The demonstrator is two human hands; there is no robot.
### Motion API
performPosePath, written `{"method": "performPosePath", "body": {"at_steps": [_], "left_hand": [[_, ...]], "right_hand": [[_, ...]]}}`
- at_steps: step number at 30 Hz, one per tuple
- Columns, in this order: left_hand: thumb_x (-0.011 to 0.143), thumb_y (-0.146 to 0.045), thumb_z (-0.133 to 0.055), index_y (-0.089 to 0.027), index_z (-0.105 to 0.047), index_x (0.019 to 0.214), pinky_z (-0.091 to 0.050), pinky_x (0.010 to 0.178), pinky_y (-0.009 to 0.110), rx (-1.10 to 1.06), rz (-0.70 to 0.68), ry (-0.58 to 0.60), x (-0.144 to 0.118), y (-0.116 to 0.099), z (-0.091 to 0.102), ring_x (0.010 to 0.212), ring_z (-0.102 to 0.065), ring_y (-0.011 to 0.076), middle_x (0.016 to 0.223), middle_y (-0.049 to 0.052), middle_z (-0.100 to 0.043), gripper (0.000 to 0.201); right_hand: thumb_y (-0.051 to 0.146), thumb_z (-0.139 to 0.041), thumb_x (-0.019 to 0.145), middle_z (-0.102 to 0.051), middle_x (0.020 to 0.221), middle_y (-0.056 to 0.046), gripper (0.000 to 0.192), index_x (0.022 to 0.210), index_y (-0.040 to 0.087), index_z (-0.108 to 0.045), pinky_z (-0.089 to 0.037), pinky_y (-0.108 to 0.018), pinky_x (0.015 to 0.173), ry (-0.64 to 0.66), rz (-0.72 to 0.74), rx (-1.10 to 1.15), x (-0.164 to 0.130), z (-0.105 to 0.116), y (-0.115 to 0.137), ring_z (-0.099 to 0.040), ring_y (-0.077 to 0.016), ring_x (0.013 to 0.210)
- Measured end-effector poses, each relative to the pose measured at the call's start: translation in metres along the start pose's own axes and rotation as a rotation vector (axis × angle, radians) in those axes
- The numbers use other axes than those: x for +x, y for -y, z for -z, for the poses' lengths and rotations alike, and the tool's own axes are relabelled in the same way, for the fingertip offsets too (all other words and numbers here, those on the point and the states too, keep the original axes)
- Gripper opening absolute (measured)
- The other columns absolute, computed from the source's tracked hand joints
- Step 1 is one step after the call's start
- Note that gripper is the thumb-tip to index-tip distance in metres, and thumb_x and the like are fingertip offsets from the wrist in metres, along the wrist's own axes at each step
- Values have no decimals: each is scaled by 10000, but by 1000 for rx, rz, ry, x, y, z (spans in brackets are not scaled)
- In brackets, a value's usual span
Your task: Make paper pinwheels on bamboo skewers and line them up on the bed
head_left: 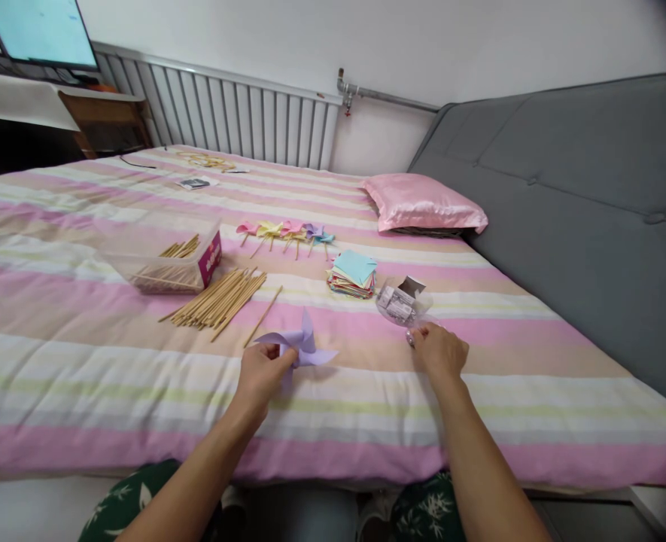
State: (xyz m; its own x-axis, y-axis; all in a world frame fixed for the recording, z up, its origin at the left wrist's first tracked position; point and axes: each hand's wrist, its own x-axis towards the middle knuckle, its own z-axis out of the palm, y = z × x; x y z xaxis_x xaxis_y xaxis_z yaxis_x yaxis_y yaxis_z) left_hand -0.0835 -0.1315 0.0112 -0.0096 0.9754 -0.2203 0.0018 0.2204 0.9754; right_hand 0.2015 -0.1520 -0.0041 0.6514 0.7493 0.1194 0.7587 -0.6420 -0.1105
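Note:
A purple paper pinwheel [304,348], its blades folded to the middle, is pinched between the thumb and fingers of my left hand [265,370] above the bedspread. My right hand [439,352] is closed in a pinch beside the near edge of a clear round dish [386,305]. Something small and shiny shows at its fingertips, too small to name. Small packets [399,305] and an open little box [412,286] lie in that dish. A single wooden stick [263,316] rests just beyond the pinwheel. Left of the dish stands a stack of coloured paper squares [353,272].
A pile of wooden sticks [220,299] lies by a clear plastic box [211,260] with more sticks inside. Several finished pinwheels [284,232] lie farther back. A pink pillow [426,203] rests against the grey headboard [570,165]. A radiator [220,105] lines the wall.

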Motion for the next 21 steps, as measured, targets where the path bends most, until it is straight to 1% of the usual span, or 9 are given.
{"method": "performPosePath", "body": {"at_steps": [5, 9, 12, 14, 17, 21], "left_hand": [[529, -198, -620, -135, -650, 510, -375, 489, 197, 25, -9, -5, 1, 1, 1, 505, -551, 123, 500, 11, -622, 73], [532, -214, -624, -138, -651, 519, -374, 492, 203, 12, -15, 4, 3, 4, 3, 509, -555, 129, 509, 13, -627, 82], [546, -231, -626, -138, -638, 504, -355, 484, 205, 19, -39, 13, 6, 8, 6, 488, -533, 120, 491, 10, -610, 102], [557, -242, -625, -138, -634, 501, -343, 482, 206, 33, -50, -3, 8, 9, 7, 481, -520, 116, 480, 8, -599, 118], [554, -250, -627, -137, -626, 490, -331, 473, 208, 32, -49, -1, 10, 10, 9, 465, -507, 112, 473, 9, -595, 130], [537, -250, -627, -137, -614, 469, -322, 468, 205, 20, -43, -1, 9, 8, 10, 458, -496, 107, 465, 8, -588, 132]], "right_hand": [[355, -443, 839, -710, 876, -112, 314, 874, 206, -717, -329, -365, 813, -7, 18, -23, 0, -1, 0, -609, -256, 908], [358, -422, 849, -707, 890, -123, 331, 906, 188, -700, -325, -376, 819, -6, 28, -39, 1, -3, 1, -610, -266, 920], [365, -420, 850, -706, 868, -136, 338, 928, 157, -674, -342, -371, 787, 2, 28, -36, 2, -3, 2, -622, -275, 898], [365, -427, 845, -705, 846, -141, 332, 918, 142, -662, -354, -366, 764, 5, 29, -28, 2, -3, 2, -631, -280, 879], [368, -433, 841, -705, 846, -131, 310, 883, 156, -655, -363, -364, 752, -7, 41, -13, 1, -4, 1, -634, -284, 876], [378, -420, 846, -698, 789, -120, 307, 863, 171, -645, -376, -360, 737, -20, 44, -5, 2, -6, 0, -641, -279, 850]]}}
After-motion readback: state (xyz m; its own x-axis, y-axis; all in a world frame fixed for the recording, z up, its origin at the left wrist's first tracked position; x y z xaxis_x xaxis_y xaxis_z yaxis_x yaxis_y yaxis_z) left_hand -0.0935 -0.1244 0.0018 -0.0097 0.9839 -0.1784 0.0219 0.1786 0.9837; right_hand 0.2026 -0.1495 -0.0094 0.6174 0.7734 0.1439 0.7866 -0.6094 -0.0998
